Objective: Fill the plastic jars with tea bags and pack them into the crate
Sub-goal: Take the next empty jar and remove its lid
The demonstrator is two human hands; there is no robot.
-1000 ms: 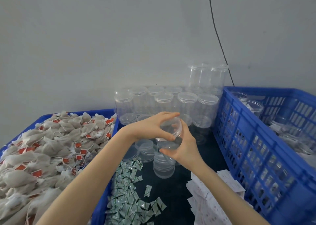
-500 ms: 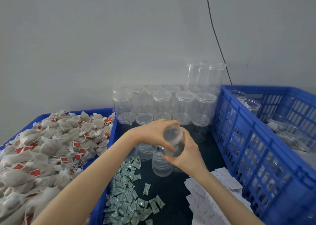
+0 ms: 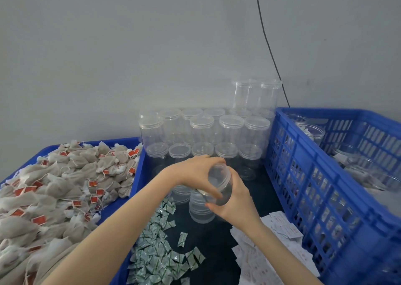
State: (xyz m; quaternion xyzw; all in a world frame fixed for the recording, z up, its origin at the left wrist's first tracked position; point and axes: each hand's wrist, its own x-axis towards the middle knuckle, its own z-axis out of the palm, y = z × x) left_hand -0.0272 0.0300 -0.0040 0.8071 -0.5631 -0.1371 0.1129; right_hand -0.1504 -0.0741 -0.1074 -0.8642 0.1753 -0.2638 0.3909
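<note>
An empty clear plastic jar [image 3: 219, 181] is held tilted above the dark table, its lidded top facing me. My left hand [image 3: 195, 174] curls over the lid end from the left. My right hand [image 3: 236, 200] grips the jar's body from below and the right. A heap of beige tea bags [image 3: 65, 187] with red tags fills the blue tray [image 3: 136, 174] on the left. The blue slatted crate [image 3: 325, 176] stands on the right with several filled jars [image 3: 312, 133] inside.
Several empty lidded jars [image 3: 230, 130] stand stacked against the grey wall. A short stack of clear lids [image 3: 200, 209] sits under my hands. Small green-white sachets [image 3: 160, 248] and white paper slips [image 3: 271, 248] lie on the table. A black cable [image 3: 269, 46] hangs down the wall.
Both hands have carried the jar slightly down and right and tilted it further, with the left hand turning around the lid end.
</note>
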